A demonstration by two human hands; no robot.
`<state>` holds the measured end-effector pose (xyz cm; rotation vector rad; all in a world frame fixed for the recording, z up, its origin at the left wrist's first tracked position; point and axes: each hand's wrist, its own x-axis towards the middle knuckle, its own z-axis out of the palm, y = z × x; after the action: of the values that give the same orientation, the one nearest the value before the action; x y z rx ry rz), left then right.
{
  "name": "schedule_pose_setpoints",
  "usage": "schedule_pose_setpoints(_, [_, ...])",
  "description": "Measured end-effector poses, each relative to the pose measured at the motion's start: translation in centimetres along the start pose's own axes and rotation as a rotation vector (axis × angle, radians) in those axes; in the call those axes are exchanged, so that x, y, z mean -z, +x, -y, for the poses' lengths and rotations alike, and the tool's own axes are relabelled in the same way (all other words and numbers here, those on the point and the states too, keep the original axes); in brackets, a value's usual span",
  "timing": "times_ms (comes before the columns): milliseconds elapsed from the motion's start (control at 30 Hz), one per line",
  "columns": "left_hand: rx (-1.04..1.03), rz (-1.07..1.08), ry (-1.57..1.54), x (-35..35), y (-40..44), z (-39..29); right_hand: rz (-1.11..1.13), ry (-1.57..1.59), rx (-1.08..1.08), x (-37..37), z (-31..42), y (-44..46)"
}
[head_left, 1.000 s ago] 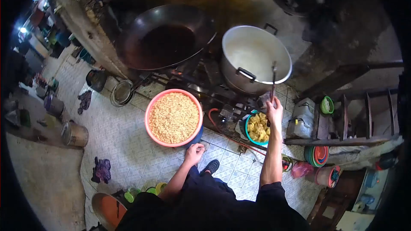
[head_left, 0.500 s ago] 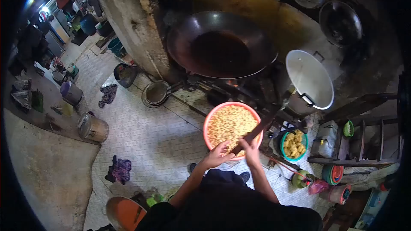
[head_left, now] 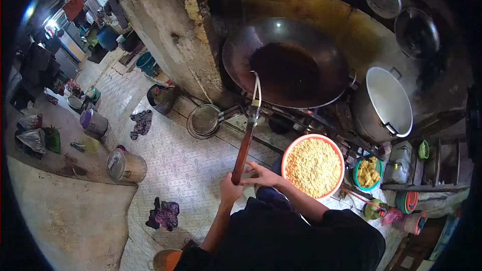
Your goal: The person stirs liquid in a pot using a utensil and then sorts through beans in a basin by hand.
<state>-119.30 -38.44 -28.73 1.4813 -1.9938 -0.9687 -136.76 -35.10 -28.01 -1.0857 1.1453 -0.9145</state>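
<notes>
My left hand [head_left: 231, 189] is closed round the lower end of a long wooden handle [head_left: 243, 153], whose metal end [head_left: 256, 88] reaches over the near left rim of a large dark wok [head_left: 326, 101]. Beside it my right hand [head_left: 261, 174] has its fingers apart near the handle; whether they touch it is unclear. Dark liquid [head_left: 283, 68] lies in the wok. To the right of my hands, a pink basin [head_left: 284, 163] holds a heap of pale yellow pieces [head_left: 312, 167].
A tall metal pot [head_left: 369, 115] stands right of the wok, with a teal bowl [head_left: 357, 175] of yellow chunks below it. Wire strainers [head_left: 204, 120] lie by the pillar [head_left: 165, 30]. A lidded bin [head_left: 133, 165] and a purple cloth [head_left: 163, 215] are at the left.
The long-handled tool has swung left from the pot to the wok and passed from my right hand into my left. The view has turned left, so the basin and pot appear farther right.
</notes>
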Motion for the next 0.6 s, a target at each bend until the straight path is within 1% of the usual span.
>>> schedule_pose_setpoints(33, [0.051,-0.028,0.023,0.4,0.8,0.7,-0.030,-0.038,-0.076,0.7,-1.0,1.0])
schedule_pose_setpoints(67, [0.055,-0.038,0.022,0.9,1.9,1.4,-0.060,-0.077,-0.151,1.5,-1.5,1.9])
schedule_pose_setpoints(100, [0.082,-0.091,0.004,1.4,3.1,2.1,-0.091,-0.225,-0.131,2.2,-1.3,2.5])
schedule_pose_setpoints(133, [0.108,-0.144,-0.014,1.9,4.5,2.7,-0.085,-0.231,-0.126,3.0,-1.6,3.5])
schedule_pose_setpoints(167, [0.102,-0.231,-0.029,2.2,6.3,3.4,-0.027,-0.384,-0.192,3.8,-2.0,4.6])
schedule_pose_setpoints(200, [0.142,-0.227,-0.043,3.2,8.2,3.1,0.030,-0.543,-0.260,4.7,-2.4,5.8])
schedule_pose_setpoints(233, [0.135,-0.263,-0.070,4.1,10.4,3.0,0.036,-0.556,-0.258,5.4,-2.9,6.9])
schedule_pose_setpoints(267, [0.129,-0.300,-0.098,5.0,12.7,2.9,0.078,-0.706,-0.255,5.9,-3.8,7.9])
schedule_pose_setpoints(300, [0.098,-0.344,-0.077,5.8,15.3,2.9,0.118,-0.860,-0.243,6.7,-2.8,9.4])
schedule_pose_setpoints(333, [0.066,-0.390,-0.054,6.8,18.1,2.8,0.075,-0.762,-0.236,7.5,-1.9,10.1])
schedule_pose_setpoints(400, [-0.001,-0.457,-0.012,9.4,23.6,1.5,-0.056,-0.705,-0.184,8.8,-3.0,12.4])
schedule_pose_setpoints(467, [0.046,-0.458,-0.105,12.2,29.7,1.8,-0.128,-0.797,-0.166,10.3,-2.6,13.7])
schedule_pose_setpoints(500, [0.005,-0.475,-0.140,13.5,33.6,3.7,-0.182,-0.846,-0.169,11.0,-2.9,14.3])
schedule_pose_setpoints(533, [-0.037,-0.493,-0.179,14.6,37.5,5.2,-0.191,-0.852,-0.169,11.4,-1.7,14.3])
schedule_pose_setpoints(600, [-0.210,-0.645,-0.189,18.7,42.7,1.1,-0.346,-0.640,-0.242,11.6,2.2,13.7])
